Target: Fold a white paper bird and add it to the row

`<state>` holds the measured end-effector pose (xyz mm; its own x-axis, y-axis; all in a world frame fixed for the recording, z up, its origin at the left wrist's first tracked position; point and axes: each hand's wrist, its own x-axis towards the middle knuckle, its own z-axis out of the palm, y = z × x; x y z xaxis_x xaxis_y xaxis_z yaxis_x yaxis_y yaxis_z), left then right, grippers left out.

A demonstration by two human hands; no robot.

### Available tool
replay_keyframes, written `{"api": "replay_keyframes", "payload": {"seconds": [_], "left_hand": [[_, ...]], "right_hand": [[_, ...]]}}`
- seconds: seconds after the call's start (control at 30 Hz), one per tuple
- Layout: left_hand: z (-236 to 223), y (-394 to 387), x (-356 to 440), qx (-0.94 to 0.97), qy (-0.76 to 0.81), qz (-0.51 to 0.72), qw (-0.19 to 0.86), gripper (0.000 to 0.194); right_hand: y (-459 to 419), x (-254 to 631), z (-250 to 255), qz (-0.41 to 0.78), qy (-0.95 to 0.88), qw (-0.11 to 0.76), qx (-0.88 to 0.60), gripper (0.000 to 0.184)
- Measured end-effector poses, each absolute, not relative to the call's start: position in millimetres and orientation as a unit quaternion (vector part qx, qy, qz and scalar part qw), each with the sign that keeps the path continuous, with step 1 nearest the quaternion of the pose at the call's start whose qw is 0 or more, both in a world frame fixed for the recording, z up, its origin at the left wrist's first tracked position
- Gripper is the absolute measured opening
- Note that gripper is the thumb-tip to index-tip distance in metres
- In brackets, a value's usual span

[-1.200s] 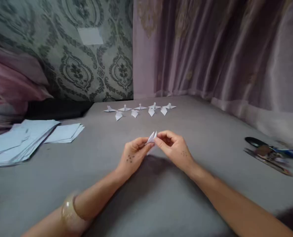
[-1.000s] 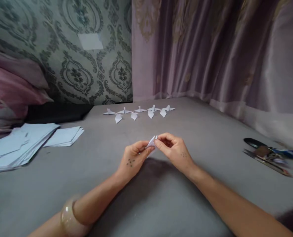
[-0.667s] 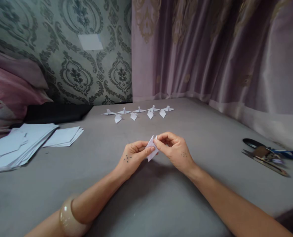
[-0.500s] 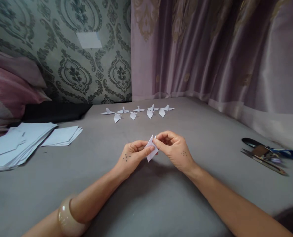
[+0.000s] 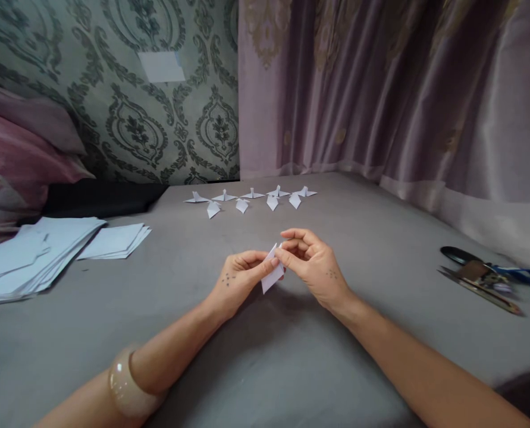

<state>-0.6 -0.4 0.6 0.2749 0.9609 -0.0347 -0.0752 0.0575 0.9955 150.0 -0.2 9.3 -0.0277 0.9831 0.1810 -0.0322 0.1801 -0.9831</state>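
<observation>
Grey cloth-covered worktop (image 5: 291,368) here, patterned wallpaper and a purple curtain behind it. Starting closest in: the two forearms come up from the near edge, with a pale bangle (image 5: 124,389) on the left wrist.

Both hands meet roughly mid-worktop around one small folded paper piece (image 5: 271,273). The left hand (image 5: 240,279) pinches it from the left side, thumb and fingertips closed on the lower half. The right hand (image 5: 311,264) has its thumb and forefinger nipped onto the upper tip, other fingers curled loosely. So both are grasping the same paper, neither is free.

The bit that matters: the paper is pointed and sits right between the two hands, lifted just off the cloth as far as I can tell. Its long axis runs tilted, upper tip toward the far edge and the right hand, lower point toward the near edge and the left. Neither hand is really nearer, they're both touching it, left low and right high.

Further out: scissors (image 5: 488,273) and some clutter near the right edge, well apart from the hands. Stacks of paper sheets (image 5: 46,252) by the left edge. Toward the far edge, a row of finished folded paper birds (image 5: 251,198), with pillows (image 5: 19,160) off the far left corner.
</observation>
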Motion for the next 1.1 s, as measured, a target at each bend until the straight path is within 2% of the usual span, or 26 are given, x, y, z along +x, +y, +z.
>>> {"api": "replay_keyframes", "payload": {"seconds": [0.4,0.6,0.8,1.1], "left_hand": [[0,-2,-1,0.520,0.434,0.422,0.602,0.022],[-1,-1,-1,0.535,0.432,0.420,0.592,0.025],[1,0,-3,0.538,0.409,0.376,0.634,0.025],[-4,8,-4,0.421,0.423,0.486,0.638,0.018]], "right_hand": [[3,156,12,0.532,-0.486,0.557,-0.413,0.029],[1,154,12,0.535,-0.554,0.466,-0.436,0.019],[2,154,13,0.515,-0.559,0.471,-0.448,0.020],[7,151,2,0.573,-0.514,0.432,-0.470,0.036]]}}
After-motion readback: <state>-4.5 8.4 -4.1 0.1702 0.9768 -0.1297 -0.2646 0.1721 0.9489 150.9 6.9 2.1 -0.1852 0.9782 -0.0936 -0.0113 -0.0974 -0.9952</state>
